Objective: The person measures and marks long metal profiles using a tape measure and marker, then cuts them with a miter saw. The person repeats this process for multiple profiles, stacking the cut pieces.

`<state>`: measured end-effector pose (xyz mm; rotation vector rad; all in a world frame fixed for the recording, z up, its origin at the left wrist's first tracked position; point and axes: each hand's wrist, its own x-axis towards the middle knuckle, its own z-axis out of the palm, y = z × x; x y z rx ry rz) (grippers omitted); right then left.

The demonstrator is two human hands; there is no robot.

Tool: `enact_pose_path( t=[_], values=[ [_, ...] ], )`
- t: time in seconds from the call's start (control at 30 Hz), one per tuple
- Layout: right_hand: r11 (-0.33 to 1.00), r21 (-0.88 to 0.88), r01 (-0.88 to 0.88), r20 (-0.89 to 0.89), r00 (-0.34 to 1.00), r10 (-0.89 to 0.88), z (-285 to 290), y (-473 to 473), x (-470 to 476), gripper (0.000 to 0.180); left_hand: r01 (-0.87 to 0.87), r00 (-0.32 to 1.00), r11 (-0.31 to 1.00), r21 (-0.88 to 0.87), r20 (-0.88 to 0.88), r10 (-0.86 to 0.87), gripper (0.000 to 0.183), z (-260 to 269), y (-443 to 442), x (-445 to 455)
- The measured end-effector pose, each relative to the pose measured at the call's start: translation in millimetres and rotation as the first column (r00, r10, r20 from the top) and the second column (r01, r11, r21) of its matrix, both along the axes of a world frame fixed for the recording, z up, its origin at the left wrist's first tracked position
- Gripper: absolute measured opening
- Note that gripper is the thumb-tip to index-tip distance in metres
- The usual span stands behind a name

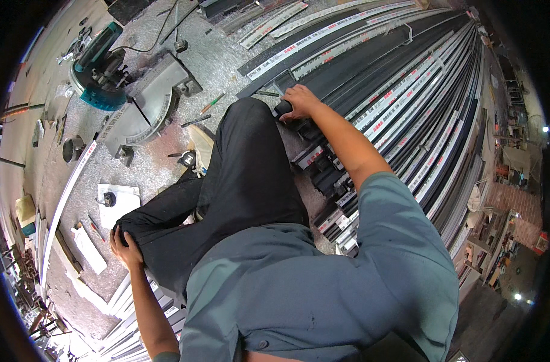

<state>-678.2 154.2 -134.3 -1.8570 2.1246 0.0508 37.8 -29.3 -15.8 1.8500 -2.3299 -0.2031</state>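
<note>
My left hand [126, 248] rests on my bent left knee, fingers a little apart, holding nothing. My right hand [300, 103] is curled around the end of a dark profile [282, 108], beside my raised right knee. Under and past that hand lies a large stack of long dark profiles [347, 86], many with white printed film. At the upper left stands a mitre saw [105, 77] with a teal guard and metal base. A long white-faced strip [71, 185] runs from its fence towards the lower left.
On the floor lie a green pencil [212, 103], a short dark bar [196, 120], a tape measure [187, 158], a white pad [119, 199] with a small black object on it, a red pen [96, 228] and a metal cup [72, 148]. More light profiles [125, 326] lie at lower left.
</note>
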Motion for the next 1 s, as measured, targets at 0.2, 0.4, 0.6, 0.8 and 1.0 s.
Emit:
enact_pose_path(
  t=[0.2,0.4,0.6,0.8,1.0],
  values=[
    [0.947,-0.21,0.243,0.052,0.97,-0.237,1.2,-24.5,-28.4,0.052,0.021,1.0,1.0,-0.017,-0.022,-0.022,0.043,-3.9,-1.8,3.7],
    [0.928,-0.234,0.289,-0.134,0.936,-0.325,13.6,-46.9,-71.3,0.056,0.007,0.999,1.0,-0.011,-0.054,-0.008,0.041,1.0,0.9,-2.0],
    [0.988,-0.029,0.15,-0.319,0.935,-0.152,0.3,-63.6,-88.8,0.056,0.021,0.998,1.0,-0.011,-0.056,-0.022,0.04,0.9,-2.8,-2.8],
    [0.991,0.098,0.086,-0.358,0.933,-0.045,-3.5,-68.6,-98.5,0.043,0.025,0.998,1.0,-0.018,-0.055,-0.026,0.039,-3.9,-8.5,1.1],
    [0.999,0.042,-0.016,-0.298,0.954,0.028,7.0,-58.9,-105.8,0.032,0.011,1.0,1.0,0.001,-0.026,-0.011,0.039,-2.2,-12.9,-3.4]
  ],
)
